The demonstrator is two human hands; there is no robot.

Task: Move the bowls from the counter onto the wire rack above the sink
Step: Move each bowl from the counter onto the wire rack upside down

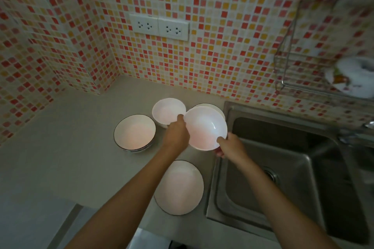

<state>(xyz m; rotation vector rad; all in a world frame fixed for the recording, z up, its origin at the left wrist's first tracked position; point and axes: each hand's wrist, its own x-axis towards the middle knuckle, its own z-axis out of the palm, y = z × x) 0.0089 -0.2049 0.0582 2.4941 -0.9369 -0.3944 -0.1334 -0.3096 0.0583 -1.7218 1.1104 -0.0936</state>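
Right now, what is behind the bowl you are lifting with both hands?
Behind the lifted bowl sits another dark-rimmed bowl on the counter; only its back rim shows. The rest of it, and anything inside, is covered.

Double wall socket point(159, 28), steel sink point(283, 168), mosaic tiles point(222, 26)

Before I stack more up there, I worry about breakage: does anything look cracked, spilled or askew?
Nothing looks cracked or spilled. Only the plain white bowl is tilted, because both hands, left hand and right hand, hold it above the grey counter.
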